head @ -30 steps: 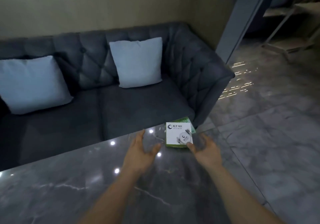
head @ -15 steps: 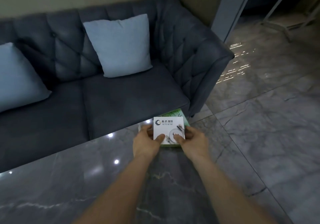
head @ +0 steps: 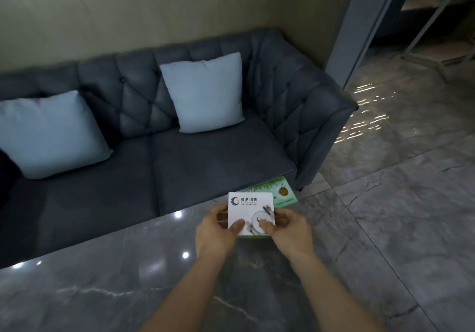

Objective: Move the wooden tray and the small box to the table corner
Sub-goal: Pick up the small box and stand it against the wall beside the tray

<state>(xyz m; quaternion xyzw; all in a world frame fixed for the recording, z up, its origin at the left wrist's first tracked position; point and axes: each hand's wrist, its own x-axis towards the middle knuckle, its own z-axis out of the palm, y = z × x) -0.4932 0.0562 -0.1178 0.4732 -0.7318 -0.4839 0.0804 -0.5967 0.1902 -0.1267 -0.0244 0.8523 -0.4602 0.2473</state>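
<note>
Left hand and right hand each pinch the small box, thumbs on top.

A dark grey tufted sofa fills nine to twelve o'clock, carrying two pale blue cushions; a glossy tiled floor spreads at three o'clock.

The small white box bears a logo and unreadable print.
</note>
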